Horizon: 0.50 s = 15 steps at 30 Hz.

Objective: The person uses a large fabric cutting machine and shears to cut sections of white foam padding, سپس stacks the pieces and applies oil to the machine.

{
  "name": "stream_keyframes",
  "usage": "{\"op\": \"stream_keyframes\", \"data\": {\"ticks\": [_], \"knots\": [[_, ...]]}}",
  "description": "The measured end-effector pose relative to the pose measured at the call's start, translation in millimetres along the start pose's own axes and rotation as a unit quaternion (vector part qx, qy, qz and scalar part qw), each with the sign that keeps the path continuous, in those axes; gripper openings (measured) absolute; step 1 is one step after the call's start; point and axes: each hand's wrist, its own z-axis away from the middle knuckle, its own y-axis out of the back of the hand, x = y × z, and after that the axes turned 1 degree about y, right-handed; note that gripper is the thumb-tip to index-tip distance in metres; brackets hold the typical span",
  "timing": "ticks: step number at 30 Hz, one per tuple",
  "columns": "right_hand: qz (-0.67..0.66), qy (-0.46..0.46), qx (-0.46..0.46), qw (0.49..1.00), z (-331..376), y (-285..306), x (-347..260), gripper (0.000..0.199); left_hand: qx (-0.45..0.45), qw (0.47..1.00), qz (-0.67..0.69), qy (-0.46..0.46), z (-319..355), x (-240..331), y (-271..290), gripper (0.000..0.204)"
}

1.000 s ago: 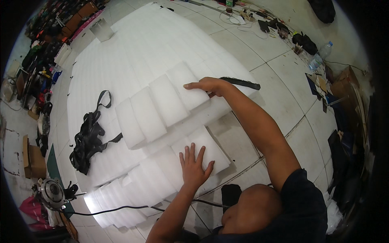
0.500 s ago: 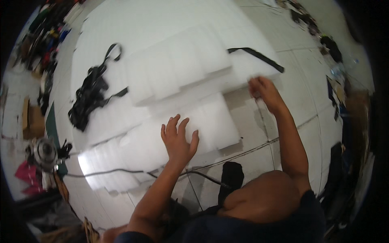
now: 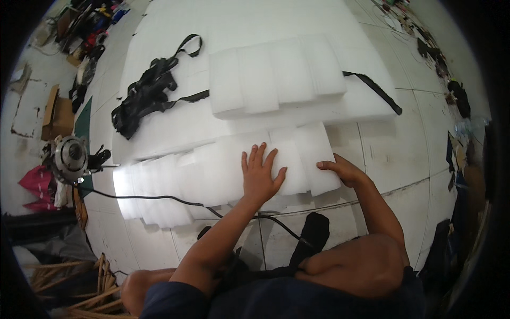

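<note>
My left hand (image 3: pixel 261 173) lies flat with fingers spread on a near row of white foam pieces (image 3: pixel 223 170) spread on the floor. My right hand (image 3: pixel 340 169) grips the right edge of the rightmost foam piece (image 3: pixel 319 159) in that row. Beyond them a second stack of white foam blocks (image 3: pixel 276 74) rests on a large white foam sheet (image 3: pixel 159 133). A black strap (image 3: pixel 374 90) lies across the sheet's right end.
A bundle of black straps (image 3: pixel 149 95) lies on the sheet at left. A round electric cutting machine (image 3: pixel 70 157) stands at left, its black cable (image 3: pixel 175 199) running under my arms. Clutter lines the left and right edges of the tiled floor (image 3: pixel 393 154).
My right hand came back from the far foam stack to the edge of the near row. The left hand stayed pressed on the near foam. The view tilted down and closer.
</note>
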Motion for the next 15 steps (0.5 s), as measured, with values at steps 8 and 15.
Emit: {"op": "stream_keyframes", "data": {"ticks": [8,15], "knots": [[-0.055,0.04,0.023,0.997,99,70,-12,0.091,-0.013,0.993,0.106,-0.046,0,31,43,0.071],[-0.041,0.167,-0.046,0.984,101,-39,-102,0.092,-0.115,0.815,0.564,0.067,-23,111,104,0.121]]}}
